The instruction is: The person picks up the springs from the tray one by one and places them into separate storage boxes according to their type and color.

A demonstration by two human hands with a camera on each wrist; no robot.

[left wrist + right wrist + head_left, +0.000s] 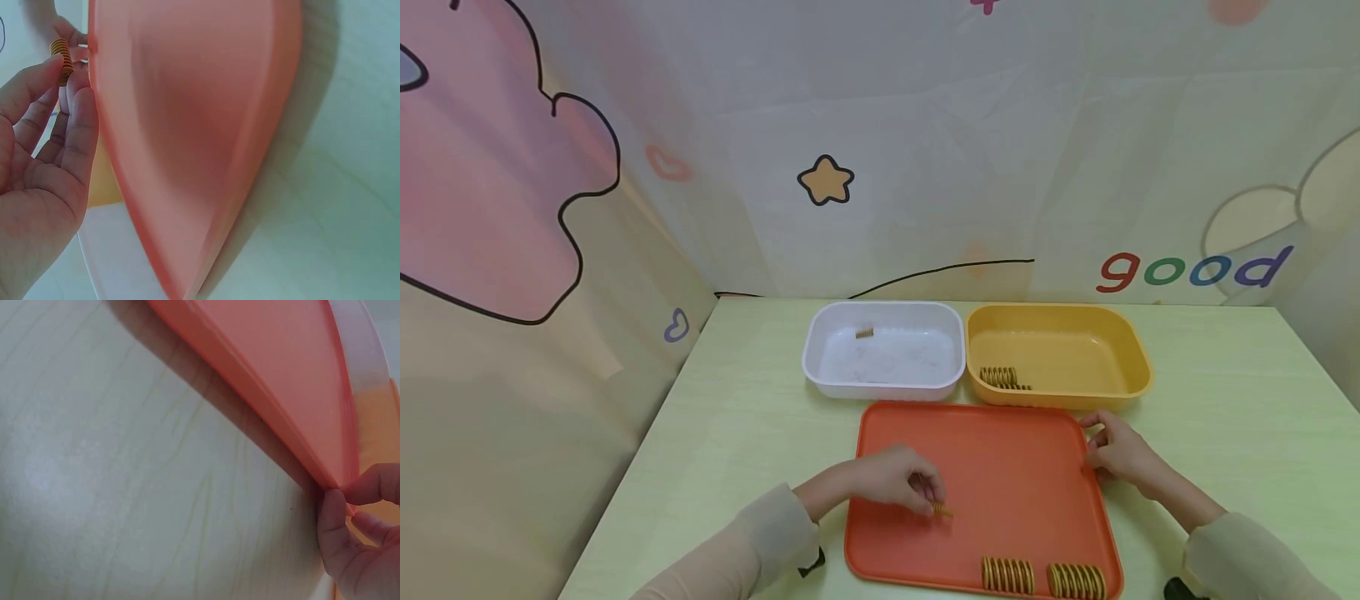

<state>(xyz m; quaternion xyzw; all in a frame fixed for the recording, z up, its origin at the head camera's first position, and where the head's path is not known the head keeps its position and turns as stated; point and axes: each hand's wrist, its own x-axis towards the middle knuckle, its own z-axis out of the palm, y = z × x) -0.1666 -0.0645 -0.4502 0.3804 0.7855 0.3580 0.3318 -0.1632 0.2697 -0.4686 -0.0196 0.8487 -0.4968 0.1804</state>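
Note:
Between the thumb and fingertips of my left hand (898, 481) I pinch a small gold coil spring (61, 61), just above the left half of the orange-red tray (1000, 467). My right hand (1122, 450) grips the tray's rim near its far right corner; in the right wrist view its fingers (333, 525) meet at that edge. Close to the tray's near edge lie two larger gold springs, a left one (1007, 575) and a right one (1077, 581).
Behind the tray stand a white bin (883, 392) and a yellow bin (1067, 398), side by side. The white bin contains one small spring (864, 332). Gold springs (998, 377) lie in the yellow bin's near left corner. A printed cloth (925, 167) rises behind the table (730, 450).

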